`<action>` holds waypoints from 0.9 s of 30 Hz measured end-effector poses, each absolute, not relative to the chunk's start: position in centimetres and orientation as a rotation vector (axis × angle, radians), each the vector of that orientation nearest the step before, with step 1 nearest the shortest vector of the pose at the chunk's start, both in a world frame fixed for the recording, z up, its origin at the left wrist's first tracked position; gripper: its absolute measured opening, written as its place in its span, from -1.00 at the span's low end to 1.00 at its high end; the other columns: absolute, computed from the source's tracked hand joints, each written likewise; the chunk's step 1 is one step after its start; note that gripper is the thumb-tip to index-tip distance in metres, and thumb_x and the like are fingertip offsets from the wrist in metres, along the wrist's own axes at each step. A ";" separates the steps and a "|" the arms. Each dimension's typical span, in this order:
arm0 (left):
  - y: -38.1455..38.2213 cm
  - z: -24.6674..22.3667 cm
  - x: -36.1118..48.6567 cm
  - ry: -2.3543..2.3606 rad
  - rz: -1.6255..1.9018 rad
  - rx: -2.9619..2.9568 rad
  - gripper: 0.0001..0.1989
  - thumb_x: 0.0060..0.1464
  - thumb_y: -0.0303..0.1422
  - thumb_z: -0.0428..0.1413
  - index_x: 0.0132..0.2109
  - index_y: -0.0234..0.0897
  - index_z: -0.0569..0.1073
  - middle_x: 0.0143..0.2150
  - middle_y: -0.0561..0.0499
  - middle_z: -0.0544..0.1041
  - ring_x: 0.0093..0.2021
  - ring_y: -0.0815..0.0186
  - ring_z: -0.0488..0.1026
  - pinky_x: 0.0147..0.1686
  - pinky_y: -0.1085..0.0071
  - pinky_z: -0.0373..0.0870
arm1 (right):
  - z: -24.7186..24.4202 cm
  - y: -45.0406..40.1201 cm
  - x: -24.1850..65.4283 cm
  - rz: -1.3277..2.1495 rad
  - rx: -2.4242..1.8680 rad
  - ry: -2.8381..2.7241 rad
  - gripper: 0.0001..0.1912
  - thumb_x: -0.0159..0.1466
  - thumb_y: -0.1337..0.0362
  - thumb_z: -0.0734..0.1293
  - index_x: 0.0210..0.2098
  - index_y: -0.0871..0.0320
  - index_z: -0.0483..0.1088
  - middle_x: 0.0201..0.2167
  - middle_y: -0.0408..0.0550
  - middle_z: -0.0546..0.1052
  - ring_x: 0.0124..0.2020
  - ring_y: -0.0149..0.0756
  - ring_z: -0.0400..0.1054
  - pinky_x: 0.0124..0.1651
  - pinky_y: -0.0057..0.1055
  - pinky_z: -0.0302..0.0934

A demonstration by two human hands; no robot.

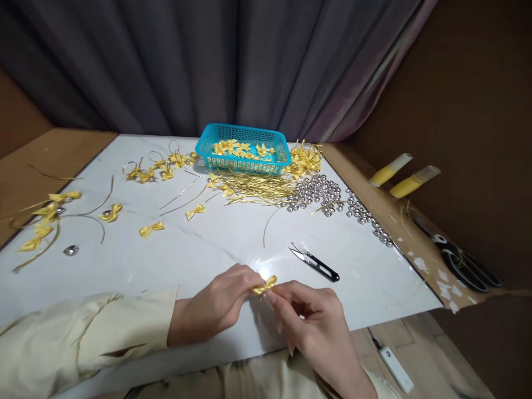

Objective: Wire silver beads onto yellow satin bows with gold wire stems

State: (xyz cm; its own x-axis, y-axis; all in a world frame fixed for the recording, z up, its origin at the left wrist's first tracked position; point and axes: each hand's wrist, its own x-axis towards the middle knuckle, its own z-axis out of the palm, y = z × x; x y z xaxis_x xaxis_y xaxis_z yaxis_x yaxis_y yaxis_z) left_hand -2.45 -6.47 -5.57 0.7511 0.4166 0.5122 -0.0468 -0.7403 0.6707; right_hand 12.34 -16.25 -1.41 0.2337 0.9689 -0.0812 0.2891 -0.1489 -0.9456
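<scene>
A yellow ribbon bow (266,285) is pinched between my two hands near the front edge of the white board. My left hand (226,296) grips its left loop, fingers closed. On the other side, the thumb and forefinger of my right hand (313,316) press the right part of the bow. A small shiny bit shows just under the bow, too small to make out. Black-handled thread snips (315,262) lie beyond my right hand, blades pointing left. Several loose bows, such as one bow (152,229), are scattered farther left.
A blue basket (243,166) of bows stands at the back. Before it lie gold cords (257,187), with silver heart beads (318,191) to the right. Bows with cords (50,210) sit far left. Large scissors (461,260) and two yellow tubes (415,182) rest beyond the right edge.
</scene>
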 end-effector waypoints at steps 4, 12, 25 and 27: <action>-6.6 -5.8 -2.5 0.280 0.985 2.259 -0.73 0.18 -0.60 -0.10 -0.03 -0.23 0.27 -0.26 -0.04 0.50 -0.26 0.33 0.43 -0.25 0.43 0.39 | -1.8 -16.6 11.8 0.785 -1.593 -1.250 -0.73 0.28 0.22 0.23 -0.46 0.21 0.43 -0.71 -0.20 0.33 -0.77 -0.52 0.14 -0.71 -0.58 0.07; -5.3 -4.1 -2.9 0.214 1.101 2.472 -0.52 0.12 -0.64 -0.02 0.15 -0.17 0.20 -0.12 -0.07 0.57 -0.23 0.29 0.44 -0.25 0.39 0.29 | -2.1 -16.6 11.4 0.556 -1.500 -1.413 -0.85 0.27 0.37 0.22 -0.31 0.19 0.45 -0.58 -0.14 0.50 -0.59 -0.43 0.37 -0.45 -0.55 0.27; -5.0 -4.0 -3.3 0.249 1.124 2.721 -0.58 0.09 -0.62 -0.06 0.08 -0.21 0.31 -0.13 -0.01 0.61 -0.28 0.29 0.44 -0.25 0.33 0.10 | -2.2 -16.6 11.7 0.766 -1.410 -1.473 -0.79 0.31 0.40 0.18 -0.31 0.21 0.44 -0.57 -0.12 0.51 -0.54 -0.43 0.40 -0.36 -0.58 0.27; -5.0 -4.2 -3.3 0.200 1.157 2.750 -0.62 0.10 -0.60 -0.06 0.04 -0.21 0.34 -0.13 0.00 0.60 -0.29 0.30 0.43 -0.26 0.34 0.09 | -2.2 -16.6 11.7 0.757 -1.380 -1.465 -0.79 0.31 0.41 0.18 -0.35 0.20 0.44 -0.58 -0.14 0.51 -0.57 -0.45 0.39 -0.39 -0.59 0.26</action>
